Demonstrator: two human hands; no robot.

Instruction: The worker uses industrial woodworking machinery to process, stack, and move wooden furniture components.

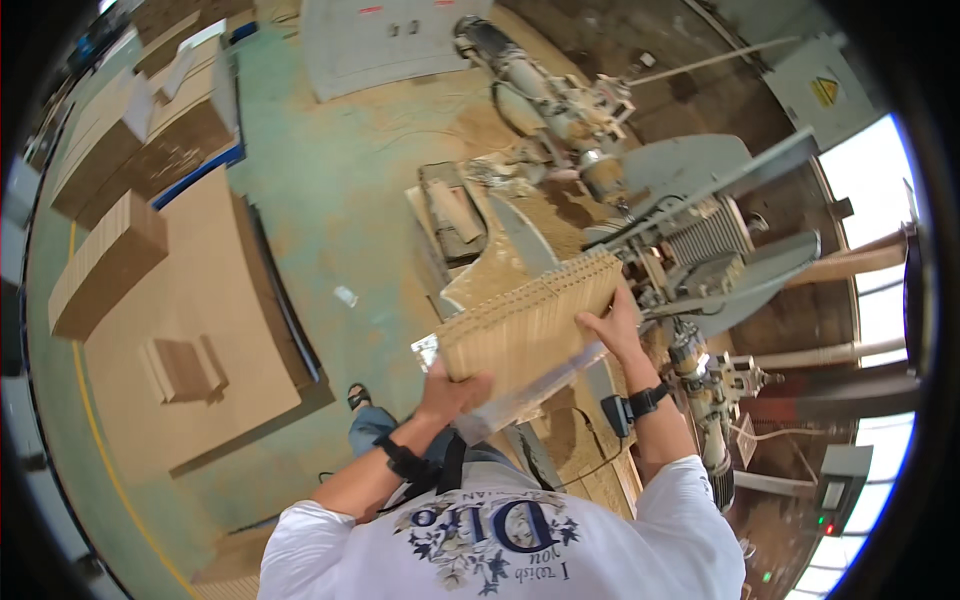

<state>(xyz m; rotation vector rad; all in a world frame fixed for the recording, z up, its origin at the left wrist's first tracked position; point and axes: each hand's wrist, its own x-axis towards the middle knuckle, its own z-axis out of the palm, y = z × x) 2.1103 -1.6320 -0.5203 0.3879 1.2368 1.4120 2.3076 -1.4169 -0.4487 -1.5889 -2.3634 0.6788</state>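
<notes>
Between my hands is a stack of thin light-brown wooden boards [535, 335], set on edge side by side, with notches along the far edge. It is tilted, its right end farther from me. My left hand [452, 393] is closed on the near left end, thumb laid over the face. At the right end my right hand [612, 325] grips the stack, its thumb over the face and the other fingers mostly hidden. A shiny metal-like strip [535, 395] runs below the near edge of the boards.
A dusty machine with motors [515, 65] and curved grey guards [685, 160] stands ahead and right. A tray with wood pieces [455, 215] sits beside it. Board stacks [110, 265] rest on a low brown platform [225, 300] at left. A grey cabinet [390, 50] stands at the back.
</notes>
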